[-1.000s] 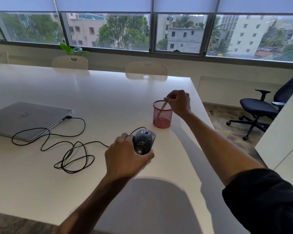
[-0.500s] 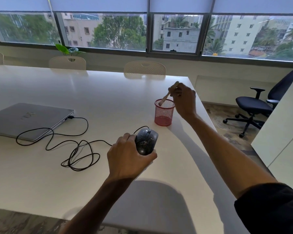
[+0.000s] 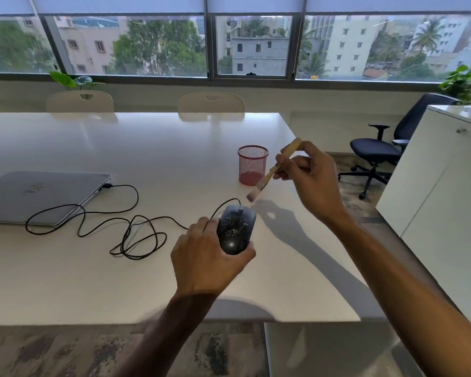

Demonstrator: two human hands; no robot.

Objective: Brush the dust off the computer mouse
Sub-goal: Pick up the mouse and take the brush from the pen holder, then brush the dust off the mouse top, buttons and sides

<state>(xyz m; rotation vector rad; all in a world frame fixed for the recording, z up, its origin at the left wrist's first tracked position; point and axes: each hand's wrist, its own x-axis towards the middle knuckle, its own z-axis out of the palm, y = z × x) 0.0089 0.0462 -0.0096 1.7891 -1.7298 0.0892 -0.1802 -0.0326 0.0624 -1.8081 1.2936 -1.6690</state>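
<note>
A black wired computer mouse (image 3: pixel 235 227) speckled with pale dust rests on the white table (image 3: pixel 174 148). My left hand (image 3: pixel 206 261) grips its left side and rear, thumb at the right. My right hand (image 3: pixel 309 176) holds a small wooden-handled brush (image 3: pixel 272 171) tilted down to the left. Its pale bristle tip hangs in the air just above and to the right of the mouse's front, not touching it.
A red mesh pen cup (image 3: pixel 252 164) stands behind the brush. The mouse cable (image 3: pixel 136 235) loops left to a closed grey laptop (image 3: pixel 42 195). Two pale chairs stand at the far table edge. A dark office chair (image 3: pixel 378 153) and a white cabinet (image 3: pixel 443 191) are at right.
My right hand lifted the brush out of the red mesh cup and carried it right and toward me, tip now pointing down near the mouse. My left hand kept its grip on the mouse.
</note>
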